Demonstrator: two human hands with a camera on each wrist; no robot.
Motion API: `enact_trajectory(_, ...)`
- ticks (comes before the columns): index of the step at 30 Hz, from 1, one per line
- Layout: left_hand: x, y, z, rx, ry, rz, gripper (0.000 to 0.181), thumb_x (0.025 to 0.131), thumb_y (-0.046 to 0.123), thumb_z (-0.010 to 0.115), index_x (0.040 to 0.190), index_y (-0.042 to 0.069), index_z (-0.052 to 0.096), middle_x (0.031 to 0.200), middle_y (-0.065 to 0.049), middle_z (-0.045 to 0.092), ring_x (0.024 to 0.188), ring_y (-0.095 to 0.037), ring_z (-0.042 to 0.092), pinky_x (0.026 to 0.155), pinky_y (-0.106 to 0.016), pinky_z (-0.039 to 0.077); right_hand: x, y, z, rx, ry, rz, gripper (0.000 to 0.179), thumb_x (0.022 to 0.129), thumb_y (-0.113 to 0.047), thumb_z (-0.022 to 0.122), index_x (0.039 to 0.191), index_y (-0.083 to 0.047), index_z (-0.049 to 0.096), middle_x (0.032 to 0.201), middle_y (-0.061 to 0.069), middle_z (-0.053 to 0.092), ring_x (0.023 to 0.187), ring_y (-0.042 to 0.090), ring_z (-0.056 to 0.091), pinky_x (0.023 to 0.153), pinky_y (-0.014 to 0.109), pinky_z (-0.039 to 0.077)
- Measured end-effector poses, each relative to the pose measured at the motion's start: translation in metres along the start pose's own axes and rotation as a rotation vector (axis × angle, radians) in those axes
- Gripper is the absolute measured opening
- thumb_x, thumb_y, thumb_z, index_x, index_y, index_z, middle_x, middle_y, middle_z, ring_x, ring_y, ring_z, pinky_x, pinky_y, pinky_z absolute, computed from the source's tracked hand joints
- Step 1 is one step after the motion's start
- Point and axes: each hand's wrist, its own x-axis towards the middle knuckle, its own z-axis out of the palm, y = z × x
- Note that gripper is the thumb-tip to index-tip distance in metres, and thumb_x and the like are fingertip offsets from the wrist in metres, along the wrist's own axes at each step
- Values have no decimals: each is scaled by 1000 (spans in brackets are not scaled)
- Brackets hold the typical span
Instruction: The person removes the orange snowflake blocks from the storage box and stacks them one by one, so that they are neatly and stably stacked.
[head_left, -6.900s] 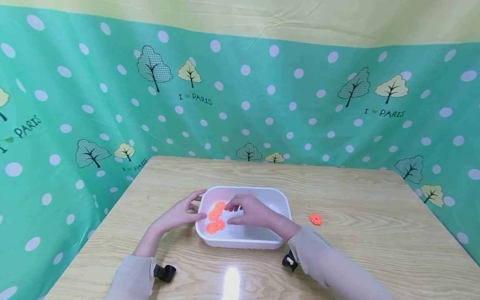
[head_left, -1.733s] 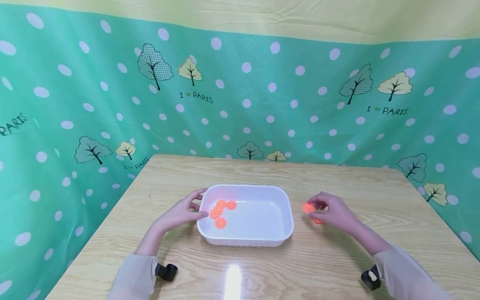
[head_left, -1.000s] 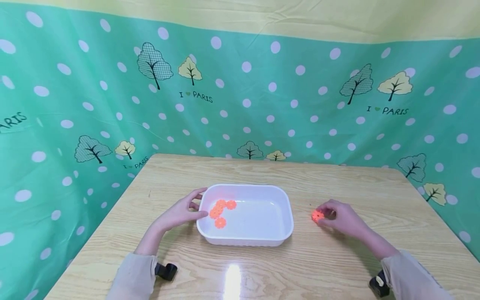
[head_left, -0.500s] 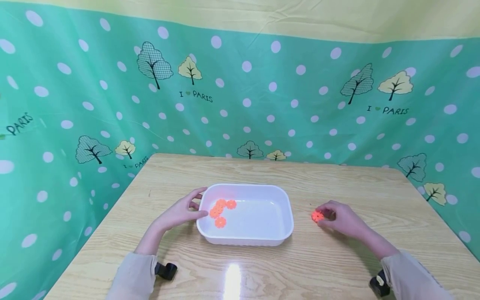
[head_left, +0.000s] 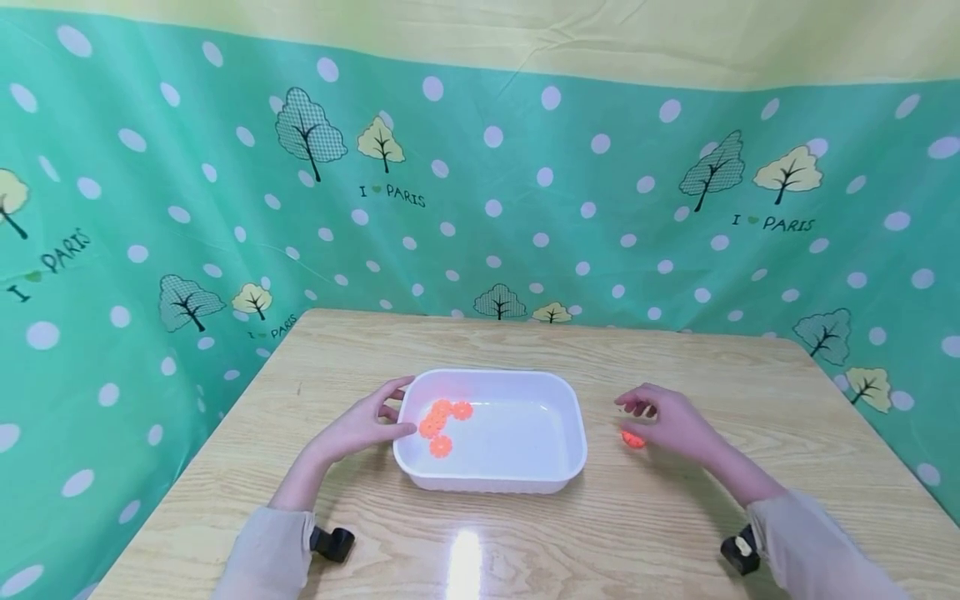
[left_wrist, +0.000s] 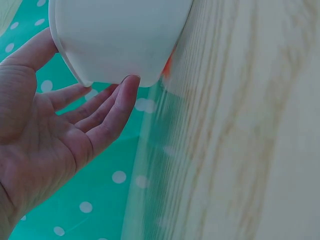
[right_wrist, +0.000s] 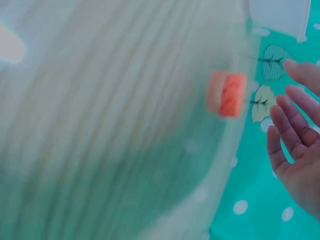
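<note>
In the head view a white plastic basin (head_left: 517, 482) stands mid-table with several orange notched plastic discs (head_left: 441, 447) at its left end. My left hand (head_left: 365, 427) holds the basin's left end, thumb at the rim and fingers along the outside. To the basin's right, a small stack of orange notched discs (head_left: 633, 440) lies on the table, partly hidden by my right hand (head_left: 667, 423). That hand hovers just above it with loosely bent fingers and nothing in them. In the right wrist view the stack (right_wrist: 233, 95) shows apart from the fingers.
The wooden table (head_left: 540, 550) reaches back to a green dotted curtain (head_left: 517, 208), which also hangs along the left side. Black wrist cameras (head_left: 333, 544) are strapped to both forearms.
Earlier my right hand was in the basin, then brought a disc over the one on the table and set it on top. Now it has let go and risen. The left hand stays.
</note>
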Motion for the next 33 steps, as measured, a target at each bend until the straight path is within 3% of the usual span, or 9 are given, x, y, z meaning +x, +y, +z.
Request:
enact_trajectory(9, -6, 13, 1, 1, 4, -13, 76, 80, 24, 69, 142, 12, 27, 128, -14, 44, 100, -25, 53, 76, -31, 47, 21, -32, 6, 64, 43, -94, 24, 78, -19, 71, 99, -8, 66, 87, 1, 63, 79, 13, 57, 70, 29, 48)
enact_trajectory(14, -3, 5, 1, 5, 6, -16, 77, 79, 29, 70, 142, 17, 28, 128, -11, 44, 100, -22, 53, 75, -29, 48, 31, -52, 11, 99, 62, -131, 20, 78, -20, 70, 97, -12, 67, 84, -6, 61, 78, 10, 55, 70, 26, 47)
enact_trajectory(18, -1, 0, 0, -3, 5, 1, 78, 79, 30, 70, 142, 17, 27, 128, -11, 44, 99, -21, 53, 74, -29, 48, 38, -66, 18, 133, 52, -145, 18, 78, -19, 71, 95, -15, 67, 83, -9, 60, 78, 8, 55, 71, 26, 47)
enact_trajectory(26, -12, 26, -1, 2, -4, -15, 75, 80, 24, 69, 142, 11, 28, 127, -15, 46, 100, -25, 53, 76, -30, 47, 53, -93, 34, 154, -5, -213, 21, 78, -20, 71, 97, -13, 66, 83, -7, 60, 77, 8, 54, 69, 25, 47)
enact_trajectory(30, -12, 27, -1, 2, -3, -13, 75, 80, 23, 69, 142, 10, 28, 127, -15, 44, 100, -25, 53, 76, -30, 47, 59, -107, 46, 165, -40, -245, 24, 78, -21, 71, 98, -12, 66, 84, -7, 60, 78, 7, 54, 70, 23, 47)
enact_trajectory(33, -8, 18, 0, 2, -1, -10, 76, 80, 24, 69, 142, 12, 28, 127, -13, 45, 100, -25, 53, 76, -30, 47, 62, -116, 56, 164, -59, -267, 24, 77, -23, 71, 98, -12, 65, 84, -7, 60, 77, 6, 54, 69, 22, 47)
